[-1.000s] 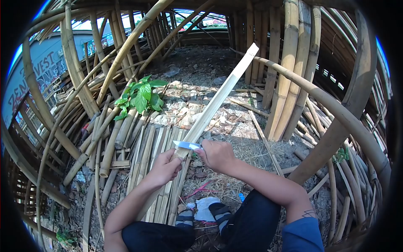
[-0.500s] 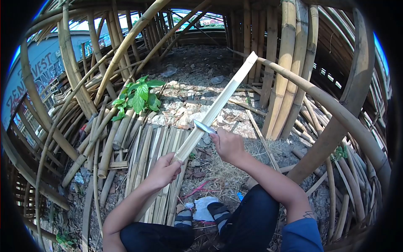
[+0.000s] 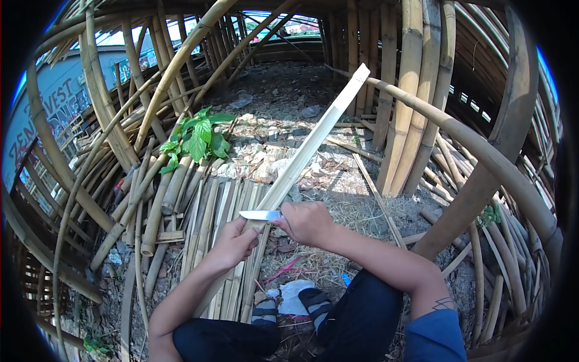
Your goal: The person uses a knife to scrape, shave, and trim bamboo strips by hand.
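Head view: I see the left hand [image 3: 235,243] closed around the lower part of a pale bamboo strip [image 3: 318,139], whose long axis slants forward and up to the right; the right hand [image 3: 306,222], fist tight on a knife [image 3: 260,215], is just beside it, blade crossing the strip. Split slats [image 3: 208,217] lie below on littered ground [image 3: 344,172], amid bamboo poles [image 3: 411,90]
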A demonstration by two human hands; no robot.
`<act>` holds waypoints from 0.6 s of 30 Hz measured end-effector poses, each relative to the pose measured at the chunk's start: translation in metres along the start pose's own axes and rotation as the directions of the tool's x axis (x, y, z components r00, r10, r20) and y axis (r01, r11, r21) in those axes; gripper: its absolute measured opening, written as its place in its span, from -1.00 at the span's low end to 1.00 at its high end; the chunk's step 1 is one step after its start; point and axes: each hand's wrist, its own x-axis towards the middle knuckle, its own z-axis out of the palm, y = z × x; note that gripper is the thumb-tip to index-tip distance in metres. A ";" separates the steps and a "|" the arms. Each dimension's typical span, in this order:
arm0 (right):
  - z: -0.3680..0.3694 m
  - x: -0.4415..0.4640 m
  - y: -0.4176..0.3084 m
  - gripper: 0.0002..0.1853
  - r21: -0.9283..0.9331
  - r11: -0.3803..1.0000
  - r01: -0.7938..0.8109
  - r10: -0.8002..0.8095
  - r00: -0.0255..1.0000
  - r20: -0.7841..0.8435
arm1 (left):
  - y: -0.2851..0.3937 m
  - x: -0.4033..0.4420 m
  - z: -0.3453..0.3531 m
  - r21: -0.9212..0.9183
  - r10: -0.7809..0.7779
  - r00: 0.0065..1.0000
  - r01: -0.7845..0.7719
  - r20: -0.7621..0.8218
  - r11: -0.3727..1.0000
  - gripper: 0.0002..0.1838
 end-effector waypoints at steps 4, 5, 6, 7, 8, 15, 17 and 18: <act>0.003 0.003 0.005 -0.58 -0.091 0.995 0.026 -0.029 0.999 -0.035 | 0.004 0.001 0.002 0.033 0.023 0.999 -0.023 -0.023 0.999 -0.88; 0.003 0.004 0.007 -0.57 -0.113 0.992 0.048 -0.055 0.996 -0.064 | 0.005 0.000 0.002 0.041 0.028 0.999 -0.026 -0.033 0.999 -0.88; 0.004 0.004 0.008 -0.57 -0.112 0.992 0.049 -0.057 0.996 -0.064 | 0.006 0.000 0.002 0.041 0.028 0.999 -0.026 -0.035 0.999 -0.88; 0.005 0.004 0.009 -0.57 -0.130 0.989 0.064 -0.074 0.995 -0.073 | 0.007 -0.001 0.003 0.042 0.034 0.999 -0.032 -0.031 0.999 -0.87; 0.005 0.003 0.010 -0.56 -0.146 0.986 0.079 -0.092 0.992 -0.082 | 0.008 -0.002 0.004 0.043 0.039 0.999 -0.038 -0.028 0.998 -0.87; 0.004 0.005 0.010 -0.54 -0.215 0.973 0.085 -0.108 0.989 -0.099 | 0.010 -0.003 0.005 0.048 0.048 0.998 -0.047 -0.031 0.998 -0.87; 0.005 0.005 0.011 -0.54 -0.200 0.976 0.085 -0.106 0.990 -0.096 | 0.010 -0.003 0.005 0.048 0.065 0.998 -0.063 -0.027 0.997 -0.88; 0.006 0.005 0.011 -0.54 -0.200 0.976 0.085 -0.106 0.990 -0.096 | 0.010 -0.003 0.005 0.047 0.064 0.998 -0.063 -0.027 0.997 -0.88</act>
